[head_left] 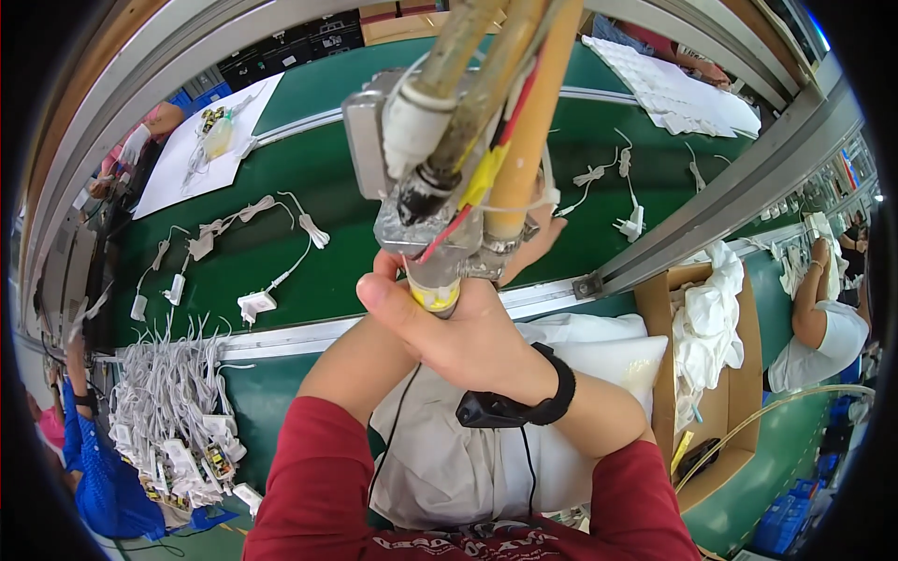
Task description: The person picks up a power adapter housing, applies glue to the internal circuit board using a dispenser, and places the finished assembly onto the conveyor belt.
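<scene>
A metal tool head (430, 234) with a white cylinder, thick tan hoses and red and yellow leads hangs in front of me. My forearms cross below it. Wearing a black wristband (513, 400), my right hand (458, 332) closes around the tool's lower end by a yellow-marked collar (435, 295), its thumb pointing left. Past the tool, at its right side, part of my left hand (533, 248) shows; most of its fingers are hidden, and so is anything in them.
White corded adapters (257, 304) lie along the green conveyor (318, 262). A heap of white cables (173, 411) is at left. White bags (449, 458) lie before me; a cardboard box (739, 411) with white cloth stands right, below a slanting metal post (711, 196). Other people work around.
</scene>
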A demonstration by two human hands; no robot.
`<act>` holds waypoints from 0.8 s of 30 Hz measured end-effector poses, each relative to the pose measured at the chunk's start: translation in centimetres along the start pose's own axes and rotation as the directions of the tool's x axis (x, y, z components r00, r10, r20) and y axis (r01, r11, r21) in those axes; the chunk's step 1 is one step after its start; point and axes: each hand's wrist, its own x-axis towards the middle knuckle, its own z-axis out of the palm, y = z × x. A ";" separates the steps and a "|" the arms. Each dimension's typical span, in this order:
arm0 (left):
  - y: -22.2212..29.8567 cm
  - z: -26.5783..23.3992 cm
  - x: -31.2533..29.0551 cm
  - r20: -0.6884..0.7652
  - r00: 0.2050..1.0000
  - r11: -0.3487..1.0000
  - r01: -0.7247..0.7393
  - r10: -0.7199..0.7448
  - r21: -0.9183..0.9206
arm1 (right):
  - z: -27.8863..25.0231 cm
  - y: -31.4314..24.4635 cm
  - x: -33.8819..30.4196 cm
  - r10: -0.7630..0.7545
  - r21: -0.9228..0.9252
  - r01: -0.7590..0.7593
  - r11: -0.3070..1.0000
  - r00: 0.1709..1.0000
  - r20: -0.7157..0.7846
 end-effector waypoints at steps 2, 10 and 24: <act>0.2 -1.3 -0.5 0.097 0.991 0.994 0.083 -0.089 0.064 | -0.6 -0.2 -0.1 0.097 0.004 -0.097 0.995 0.995 0.010; -3.4 -1.7 -3.9 0.341 0.906 0.963 0.271 -0.252 -0.008 | 0.5 -0.2 -0.5 0.244 0.018 -0.244 0.970 0.970 0.009; -2.5 -12.8 -18.3 0.737 0.565 -0.064 0.776 -0.371 -0.627 | 0.3 0.2 0.5 0.212 0.081 -0.204 0.976 0.972 -0.098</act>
